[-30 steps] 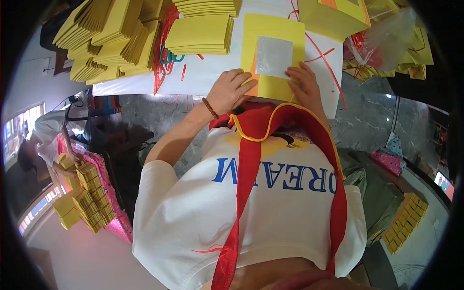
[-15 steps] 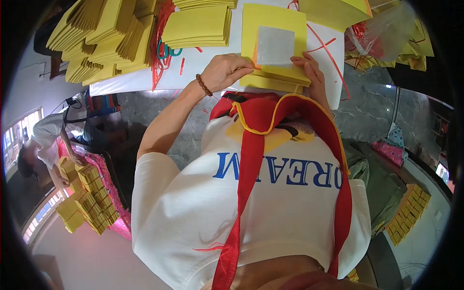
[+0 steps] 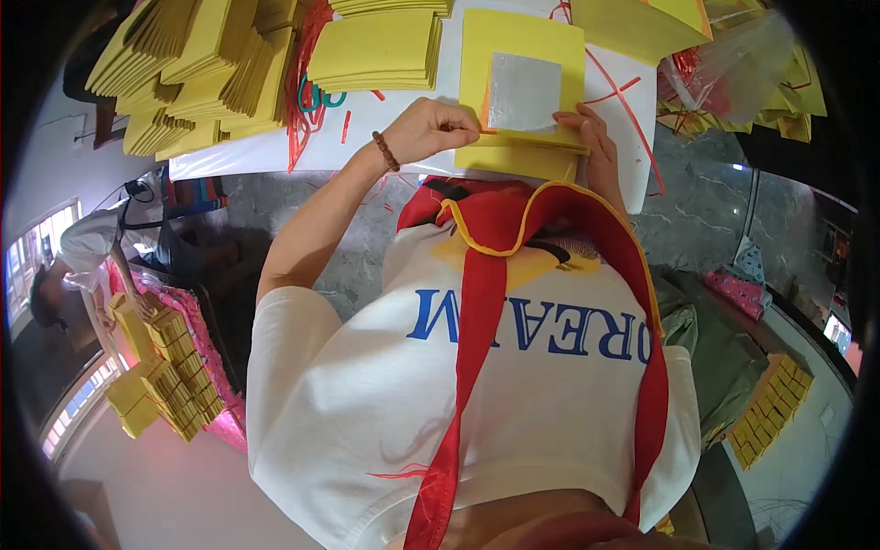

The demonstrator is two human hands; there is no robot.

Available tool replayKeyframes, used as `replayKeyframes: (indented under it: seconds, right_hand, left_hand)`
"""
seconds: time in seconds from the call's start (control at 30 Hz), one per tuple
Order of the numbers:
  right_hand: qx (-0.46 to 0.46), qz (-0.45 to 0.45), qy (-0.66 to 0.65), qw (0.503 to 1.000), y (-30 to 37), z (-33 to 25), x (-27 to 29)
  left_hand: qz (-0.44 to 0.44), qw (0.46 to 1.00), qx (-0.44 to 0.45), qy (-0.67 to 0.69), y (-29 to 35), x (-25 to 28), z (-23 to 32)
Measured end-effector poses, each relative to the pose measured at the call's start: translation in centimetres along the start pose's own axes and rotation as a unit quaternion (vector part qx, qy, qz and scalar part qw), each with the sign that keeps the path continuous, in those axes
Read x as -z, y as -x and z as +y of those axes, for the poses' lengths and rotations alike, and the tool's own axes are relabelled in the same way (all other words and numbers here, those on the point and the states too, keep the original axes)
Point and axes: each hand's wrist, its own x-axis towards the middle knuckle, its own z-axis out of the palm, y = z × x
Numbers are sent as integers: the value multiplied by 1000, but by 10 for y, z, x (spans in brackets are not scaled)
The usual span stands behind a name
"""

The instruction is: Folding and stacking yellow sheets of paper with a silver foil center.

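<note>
In front of me a stack of yellow paper [image 3: 472, 64] lies on the white table, with a silver-grey square [image 3: 524, 92] on its face and a thin orange strip along the square's left side. The near edge of the top sheet is bent up into a fold. My left hand [image 3: 438, 126] is closed, thumb and bent fingers pinching that edge near the square's lower left corner. At the right edge my right hand [image 3: 594, 137] grips the same fold, its fingertips resting by the square's lower right corner.
Yellow paper bundles [image 3: 211, 55] crowd the table's left, beside red plastic ribbon [image 3: 301, 101] and green-handled scissors [image 3: 316, 96]. Another yellow stack [image 3: 371, 55] lies nearer. A clear plastic bag [image 3: 747, 69] is at right. Far left, a person [image 3: 96, 243] handles yellow bundles [image 3: 174, 367].
My hands keep hold of the paper's near edge, and the fold stands up slightly more. At the far left, the person's arms have shifted over the yellow bundles.
</note>
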Motion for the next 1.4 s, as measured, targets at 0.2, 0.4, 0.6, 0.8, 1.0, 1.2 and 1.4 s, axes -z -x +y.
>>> replayKeyframes:
  seconds: [0.2, 0.4, 0.6, 0.8, 1.0, 1.2, 1.4]
  right_hand:
    - [-1, -7, 6, 1000, 1, 4, -1]
    - [48, -21, -41, 998, 3, 14, 3]
    - [-42, 3, -80, 996, 7, 15, 0]
    - [0, -17, -50, 999, 3, 20, 3]
    - [86, -59, 25, 994, -2, -3, 23]
    - [106, -40, 144, 983, 12, -27, 11]
    - [59, -69, 155, 984, 8, -24, 10]
  left_hand:
    - [-34, 999, 3, 24, -4, 5, -4]
    - [-22, 999, -10, 26, -9, 6, -4]
    - [-8, 994, 90, 58, -3, 8, -2]
    - [87, 934, -209, -277, -1, 0, -11]
    - [212, 823, -256, -461, -3, -11, -1]
    - [155, 836, -297, -434, 14, -16, 4]
    - [205, 907, -254, -266, 10, -23, 0]
